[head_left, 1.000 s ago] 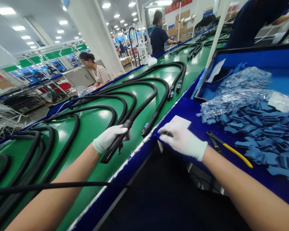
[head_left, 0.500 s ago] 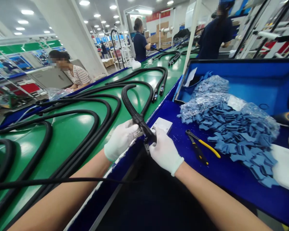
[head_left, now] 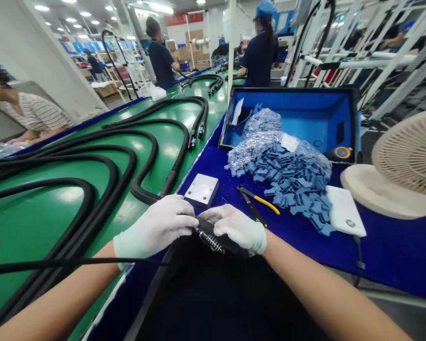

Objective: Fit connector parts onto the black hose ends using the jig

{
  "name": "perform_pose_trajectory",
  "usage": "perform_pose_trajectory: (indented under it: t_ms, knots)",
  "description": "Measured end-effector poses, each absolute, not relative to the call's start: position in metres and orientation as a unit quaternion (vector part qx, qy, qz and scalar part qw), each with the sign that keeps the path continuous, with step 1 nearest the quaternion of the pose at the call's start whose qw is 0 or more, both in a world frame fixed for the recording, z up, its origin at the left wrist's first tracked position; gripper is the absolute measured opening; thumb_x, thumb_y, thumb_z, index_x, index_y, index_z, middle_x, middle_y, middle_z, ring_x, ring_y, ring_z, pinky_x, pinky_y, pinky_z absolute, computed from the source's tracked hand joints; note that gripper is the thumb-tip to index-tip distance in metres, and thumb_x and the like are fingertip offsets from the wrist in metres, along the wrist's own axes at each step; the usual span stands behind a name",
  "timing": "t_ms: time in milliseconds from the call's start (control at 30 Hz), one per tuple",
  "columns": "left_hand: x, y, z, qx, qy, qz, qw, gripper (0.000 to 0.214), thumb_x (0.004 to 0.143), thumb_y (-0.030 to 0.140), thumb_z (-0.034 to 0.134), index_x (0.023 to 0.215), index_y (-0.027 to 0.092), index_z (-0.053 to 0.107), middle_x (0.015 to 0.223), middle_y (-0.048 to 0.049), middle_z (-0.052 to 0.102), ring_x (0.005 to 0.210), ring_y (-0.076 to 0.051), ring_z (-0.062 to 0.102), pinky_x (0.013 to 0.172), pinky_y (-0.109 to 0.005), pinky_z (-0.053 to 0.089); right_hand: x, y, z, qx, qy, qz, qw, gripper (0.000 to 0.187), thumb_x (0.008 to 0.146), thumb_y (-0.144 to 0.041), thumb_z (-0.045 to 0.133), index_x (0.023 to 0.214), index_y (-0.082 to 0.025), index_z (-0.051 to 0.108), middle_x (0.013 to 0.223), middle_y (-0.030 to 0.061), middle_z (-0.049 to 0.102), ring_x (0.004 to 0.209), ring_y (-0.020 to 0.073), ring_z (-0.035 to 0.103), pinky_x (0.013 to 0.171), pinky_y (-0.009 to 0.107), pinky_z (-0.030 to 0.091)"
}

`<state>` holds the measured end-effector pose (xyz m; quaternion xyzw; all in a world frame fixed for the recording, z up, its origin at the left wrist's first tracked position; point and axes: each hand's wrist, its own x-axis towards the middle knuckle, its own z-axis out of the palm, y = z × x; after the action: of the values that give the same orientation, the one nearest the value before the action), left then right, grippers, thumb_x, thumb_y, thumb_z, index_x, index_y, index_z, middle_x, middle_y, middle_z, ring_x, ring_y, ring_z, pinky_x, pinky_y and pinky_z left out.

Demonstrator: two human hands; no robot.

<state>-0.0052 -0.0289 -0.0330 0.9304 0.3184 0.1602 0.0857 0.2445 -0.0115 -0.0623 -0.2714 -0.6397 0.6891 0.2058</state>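
Note:
My left hand (head_left: 156,227) and my right hand (head_left: 234,228), both in white gloves, grip the black moulded end of a hose (head_left: 220,235) just over the near edge of the blue bench. A small metal spring (head_left: 210,241) shows between my hands on that end. A thin black cable (head_left: 74,260) runs from it to the left across my left forearm. Just beyond my hands lie a square metal plate (head_left: 201,189) and yellow-handled pliers (head_left: 255,201), neither touched.
Black corrugated hoses (head_left: 145,161) lie in loops on the green belt (head_left: 67,199) to the left. On the blue bench stand an open blue case (head_left: 291,118) and a plastic bag (head_left: 287,180) of blue parts, with a white pad (head_left: 344,210) and a fan (head_left: 404,166) to the right. Co-workers stand beyond.
The hose end has moved from over the green belt to the bench edge and now lies crosswise. My right hand has left the blue mat and joined my left on it. The view has turned right.

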Motion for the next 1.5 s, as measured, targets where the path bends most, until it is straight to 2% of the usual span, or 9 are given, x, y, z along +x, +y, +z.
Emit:
perform_pose_trajectory:
  t_ms: [133, 200, 300, 433, 667, 833, 1067, 1333, 1500]
  knots:
    - [-0.005, -0.035, -0.049, 0.897, 0.385, 0.148, 0.162, 0.015, 0.096, 0.025, 0.057, 0.101, 0.027, 0.072, 0.105, -0.0056, 0.067, 0.099, -0.022, 0.063, 0.088, -0.034, 0.05, 0.255, -0.011, -0.059, -0.297, -0.699, 0.63, 0.162, 0.041, 0.08, -0.017, 0.052, 0.118, -0.019, 0.068, 0.095, 0.0037, 0.073, 0.078, 0.0192, 0.067, 0.075, 0.028, 0.052]
    - [-0.004, -0.038, -0.056, 0.85, 0.447, 0.173, 0.217, 0.016, 0.097, 0.028, 0.055, 0.102, 0.027, 0.07, 0.104, -0.0046, 0.068, 0.097, -0.021, 0.064, 0.088, -0.034, 0.052, 0.266, -0.009, -0.057, -0.398, -0.767, 0.466, 0.191, 0.028, 0.091, -0.032, 0.054, 0.109, -0.018, 0.07, 0.098, 0.0079, 0.072, 0.088, 0.0222, 0.066, 0.082, 0.032, 0.05]
    - [0.001, -0.041, -0.063, 0.757, 0.554, 0.237, 0.253, 0.017, 0.095, 0.036, 0.059, 0.104, 0.027, 0.07, 0.107, -0.003, 0.071, 0.103, -0.025, 0.065, 0.094, -0.037, 0.051, 0.286, -0.005, -0.066, -0.599, -0.77, 0.155, 0.153, 0.038, 0.092, -0.049, 0.058, 0.095, -0.013, 0.07, 0.097, 0.0177, 0.068, 0.094, 0.0307, 0.063, 0.084, 0.041, 0.047]
    - [0.015, -0.043, -0.061, 0.663, 0.635, 0.274, 0.288, 0.027, 0.09, 0.041, 0.063, 0.11, 0.026, 0.073, 0.114, -0.002, 0.074, 0.11, -0.028, 0.066, 0.101, -0.04, 0.05, 0.301, 0.002, -0.094, -0.633, -0.773, 0.01, 0.038, 0.019, 0.085, -0.03, 0.063, 0.083, -0.012, 0.067, 0.092, 0.0198, 0.064, 0.089, 0.0333, 0.062, 0.075, 0.04, 0.043]
    - [0.029, -0.044, -0.03, 0.584, 0.665, 0.305, 0.352, 0.038, 0.092, 0.04, 0.059, 0.124, 0.023, 0.07, 0.112, -0.0008, 0.076, 0.107, -0.027, 0.07, 0.094, -0.035, 0.052, 0.298, 0.007, -0.089, -0.56, -0.766, 0.232, 0.213, 0.01, 0.087, -0.021, 0.053, 0.078, -0.018, 0.055, 0.07, 0.002, 0.059, 0.063, 0.0161, 0.054, 0.058, 0.027, 0.038]
    - [0.028, -0.044, -0.011, 0.612, 0.639, 0.34, 0.319, 0.036, 0.093, 0.044, 0.062, 0.119, 0.022, 0.074, 0.12, -0.0002, 0.074, 0.115, -0.026, 0.067, 0.095, -0.029, 0.051, 0.269, -0.012, -0.064, -0.365, -0.841, 0.283, 0.282, 0.031, 0.076, 0.0, 0.045, 0.096, -0.018, 0.061, 0.099, 0.0061, 0.068, 0.09, 0.0189, 0.064, 0.084, 0.029, 0.05]
    - [0.031, -0.043, -0.006, 0.605, 0.614, 0.365, 0.352, 0.039, 0.091, 0.046, 0.066, 0.122, 0.023, 0.073, 0.12, 0.0001, 0.074, 0.116, -0.025, 0.067, 0.095, -0.028, 0.053, 0.247, -0.01, -0.071, -0.269, -0.896, 0.165, 0.314, 0.034, 0.083, -0.002, 0.041, 0.101, -0.015, 0.067, 0.098, 0.0131, 0.069, 0.101, 0.028, 0.064, 0.097, 0.044, 0.052]
    - [0.035, -0.038, -0.012, 0.606, 0.631, 0.359, 0.326, 0.037, 0.089, 0.045, 0.069, 0.118, 0.022, 0.075, 0.117, -0.0016, 0.075, 0.113, -0.025, 0.067, 0.099, -0.031, 0.05, 0.25, -0.011, -0.069, -0.285, -0.866, 0.233, 0.338, 0.046, 0.084, -0.005, 0.042, 0.122, -0.021, 0.061, 0.099, 0.0067, 0.069, 0.101, 0.0249, 0.066, 0.104, 0.044, 0.051]
    - [0.041, -0.04, -0.012, 0.624, 0.625, 0.347, 0.315, 0.032, 0.089, 0.044, 0.067, 0.113, 0.024, 0.076, 0.107, 0.0002, 0.075, 0.105, -0.023, 0.068, 0.09, -0.029, 0.05, 0.255, -0.011, -0.074, -0.312, -0.835, 0.287, 0.349, 0.041, 0.082, -0.005, 0.047, 0.117, -0.021, 0.06, 0.109, 0.0081, 0.067, 0.103, 0.0244, 0.063, 0.101, 0.043, 0.052]
